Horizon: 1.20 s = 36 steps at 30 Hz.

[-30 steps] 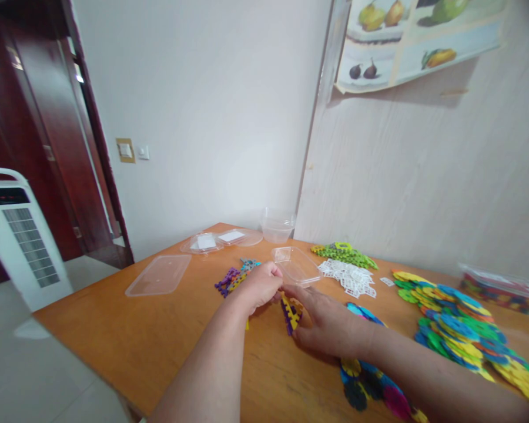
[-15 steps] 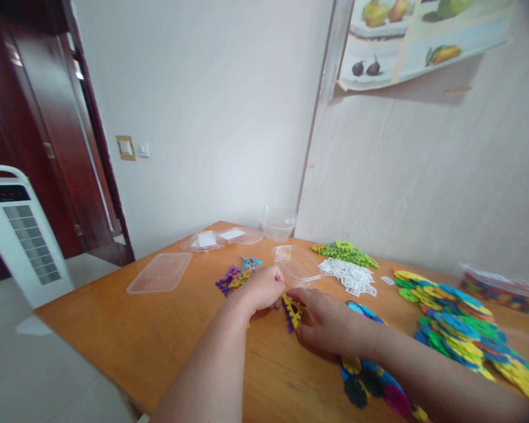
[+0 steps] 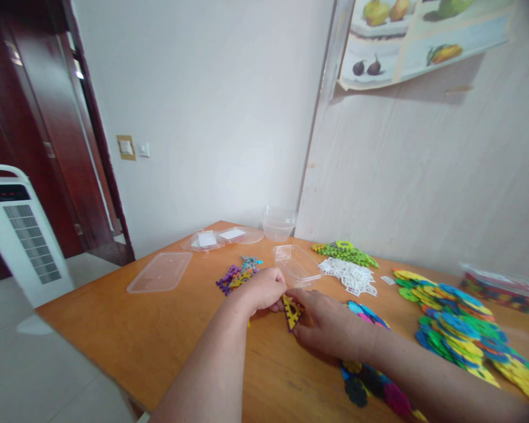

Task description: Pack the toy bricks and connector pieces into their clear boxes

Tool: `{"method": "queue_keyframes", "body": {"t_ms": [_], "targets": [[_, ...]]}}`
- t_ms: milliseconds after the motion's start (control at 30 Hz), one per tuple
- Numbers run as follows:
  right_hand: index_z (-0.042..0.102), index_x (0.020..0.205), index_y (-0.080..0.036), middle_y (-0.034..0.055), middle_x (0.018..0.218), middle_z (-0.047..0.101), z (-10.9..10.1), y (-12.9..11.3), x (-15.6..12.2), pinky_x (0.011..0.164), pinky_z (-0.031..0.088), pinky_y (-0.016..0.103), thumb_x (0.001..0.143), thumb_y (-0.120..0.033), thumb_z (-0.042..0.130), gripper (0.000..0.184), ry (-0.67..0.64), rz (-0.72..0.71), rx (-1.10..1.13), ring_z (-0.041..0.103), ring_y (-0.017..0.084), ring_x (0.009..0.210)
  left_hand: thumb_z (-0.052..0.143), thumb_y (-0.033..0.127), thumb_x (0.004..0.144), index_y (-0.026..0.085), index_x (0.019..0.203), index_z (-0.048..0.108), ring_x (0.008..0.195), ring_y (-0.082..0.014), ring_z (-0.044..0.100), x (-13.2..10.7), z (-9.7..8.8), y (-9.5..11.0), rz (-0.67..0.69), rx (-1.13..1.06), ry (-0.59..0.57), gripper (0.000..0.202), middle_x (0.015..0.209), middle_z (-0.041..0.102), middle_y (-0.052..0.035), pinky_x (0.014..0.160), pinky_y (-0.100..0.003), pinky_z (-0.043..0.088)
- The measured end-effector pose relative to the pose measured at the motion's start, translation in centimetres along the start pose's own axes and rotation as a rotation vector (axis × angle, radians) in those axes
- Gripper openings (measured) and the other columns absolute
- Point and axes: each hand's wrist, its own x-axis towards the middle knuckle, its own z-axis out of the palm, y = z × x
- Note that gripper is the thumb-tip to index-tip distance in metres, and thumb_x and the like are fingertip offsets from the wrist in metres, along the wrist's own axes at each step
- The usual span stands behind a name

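My left hand [image 3: 263,290] and my right hand [image 3: 325,325] meet over the wooden table [image 3: 127,335]. Between their fingertips sits a small yellow and purple interlocking plastic piece [image 3: 291,311], pinched from both sides. A cluster of purple, yellow and blue toothed pieces [image 3: 238,276] lies just behind my left hand. Under my right forearm lie dark, blue and pink flat discs [image 3: 370,390].
A clear rectangular tub [image 3: 296,265] stands behind my hands, its lid [image 3: 160,273] off to the left. Round clear lids [image 3: 220,238] and a bowl [image 3: 278,224] sit at the far edge. White lattice pieces [image 3: 348,276], green pieces [image 3: 346,254] and a large colourful disc pile [image 3: 462,332] fill the right.
My hands stay together on the small piece, which has turned so its yellow face shows more. My right hand shifted slightly.
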Motion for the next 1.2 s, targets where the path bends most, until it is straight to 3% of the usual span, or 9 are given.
{"method": "queue_keyframes", "body": {"t_ms": [100,167,233,367,467,600,900,1067,1200], "targets": [[0.055,0.133,-0.026,0.0079,0.126,0.064,-0.4,0.3,-0.2,0.094,0.045,0.035,0.072,-0.022,0.060,0.061,0.035,-0.030,-0.004,0.059,0.026,0.114,0.058,0.025,0.070,0.020,0.074,0.058,0.051,-0.0206,0.065,-0.7,-0.5,0.7,0.000,-0.035,0.013,0.007,0.055,0.066,-0.0039,0.045,-0.024,0.044],[0.053,0.136,-0.024,0.0087,0.133,0.060,-0.8,0.5,-0.1,0.100,0.042,0.037,0.073,-0.024,0.060,0.063,0.066,-0.037,0.002,0.056,0.026,0.121,0.057,0.025,0.069,0.020,0.073,0.059,0.048,-0.0180,0.062,-1.0,-1.1,1.3,0.015,-0.056,0.080,0.006,0.054,0.065,-0.0030,0.043,-0.022,0.040],[0.053,0.136,-0.021,0.0091,0.135,0.059,-1.1,0.6,0.3,0.104,0.040,0.038,0.076,-0.025,0.058,0.060,0.099,-0.047,0.011,0.054,0.025,0.123,0.057,0.024,0.070,0.019,0.073,0.059,0.046,-0.0139,0.058,-1.1,-1.9,1.8,0.057,-0.120,0.234,0.006,0.060,0.066,-0.0027,0.042,-0.020,0.037],[0.061,0.126,-0.019,0.0079,0.125,0.066,-1.2,0.3,1.8,0.098,0.044,0.033,0.078,-0.021,0.053,0.048,0.162,-0.076,-0.018,0.058,0.022,0.114,0.057,0.026,0.072,0.018,0.076,0.059,0.044,-0.0082,0.051,-0.4,-3.8,2.2,0.088,-0.409,0.658,0.009,0.073,0.069,-0.0033,0.044,-0.020,0.038],[0.065,0.120,-0.020,0.0081,0.116,0.069,-0.9,-0.8,3.3,0.092,0.045,0.032,0.079,-0.018,0.050,0.044,0.138,-0.104,-0.080,0.060,0.022,0.109,0.058,0.027,0.072,0.017,0.081,0.058,0.044,-0.0071,0.050,0.3,-4.7,1.7,0.036,-0.661,0.833,0.013,0.074,0.068,-0.0035,0.043,-0.018,0.035],[0.066,0.117,-0.019,0.0101,0.110,0.069,-0.2,-2.9,5.1,0.089,0.045,0.033,0.080,-0.018,0.051,0.041,0.105,-0.172,-0.193,0.060,0.024,0.105,0.059,0.026,0.070,0.016,0.084,0.059,0.046,-0.0071,0.051,0.9,-5.3,0.7,-0.016,-0.843,0.896,0.017,0.075,0.068,-0.0040,0.042,-0.017,0.033],[0.061,0.120,-0.021,0.0099,0.118,0.066,0.9,-5.3,9.9,0.090,0.044,0.038,0.081,-0.019,0.050,0.040,0.043,-0.384,-0.343,0.057,0.027,0.109,0.060,0.025,0.066,0.016,0.082,0.059,0.051,-0.0087,0.055,0.8,-5.6,0.4,0.014,-0.899,1.078,0.018,0.073,0.066,-0.0023,0.049,-0.021,0.042],[0.066,0.109,-0.022,0.0112,0.109,0.070,1.0,-5.9,11.3,0.083,0.046,0.039,0.085,-0.025,0.050,0.029,-0.009,-0.327,-0.399,0.061,0.028,0.103,0.058,0.025,0.068,0.015,0.083,0.059,0.052,-0.0092,0.054,1.0,-5.6,0.0,0.001,-0.921,1.093,0.018,0.076,0.067,-0.0041,0.049,-0.021,0.042],[0.068,0.103,-0.020,0.0119,0.105,0.070,1.2,-5.8,11.5,0.080,0.046,0.037,0.084,-0.025,0.050,0.026,0.029,-0.287,-0.416,0.062,0.028,0.100,0.057,0.025,0.068,0.016,0.083,0.058,0.052,-0.0089,0.054,1.1,-5.5,0.1,0.004,-0.901,1.089,0.017,0.076,0.067,-0.0036,0.049,-0.021,0.041]]}}
